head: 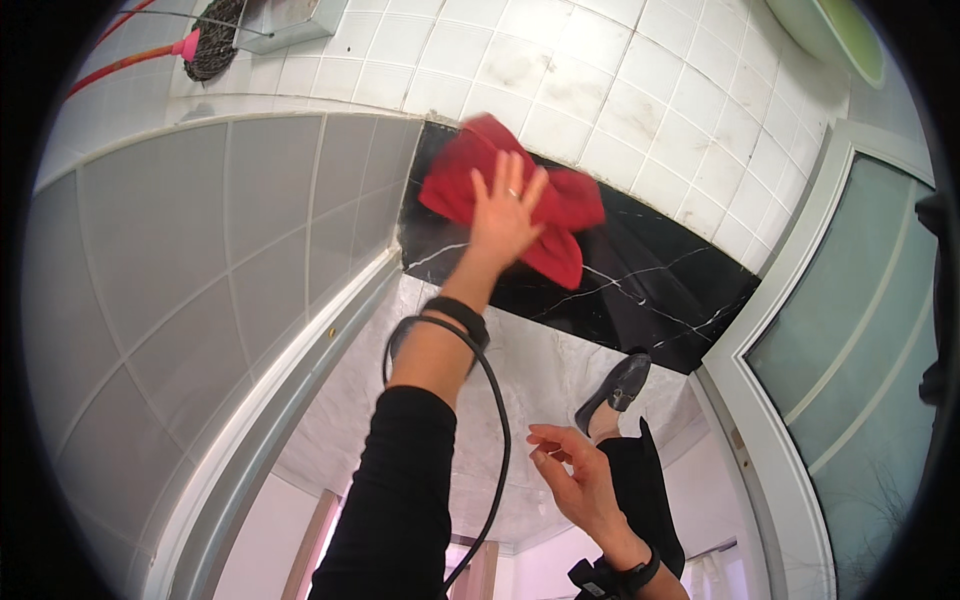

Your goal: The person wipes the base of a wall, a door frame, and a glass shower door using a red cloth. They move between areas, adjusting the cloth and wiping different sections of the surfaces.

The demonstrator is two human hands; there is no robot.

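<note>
A crumpled red cloth (487, 169) lies on a black marble threshold (652, 277) with white veins. My left hand (506, 206) rests flat on top of the cloth, palm down, fingers spread, a ring on one finger; both look slightly blurred. Around that wrist is a dark band (457, 315), and a black cable (499, 450) loops from it towards me. Nearer my body, my right hand (577, 476) hangs in the air with loosely bent fingers and nothing in it. It wears a dark wristband (637, 570).
Soiled white floor tiles (592, 90) lie beyond the threshold. Grey wall tiles (187, 240) and a door frame (277, 412) border the left. A frosted-glass door (847, 300) stands at right. My dark shoe (619, 386) is by the threshold. A mop head (214, 45) and green basin (840, 34) are farther off.
</note>
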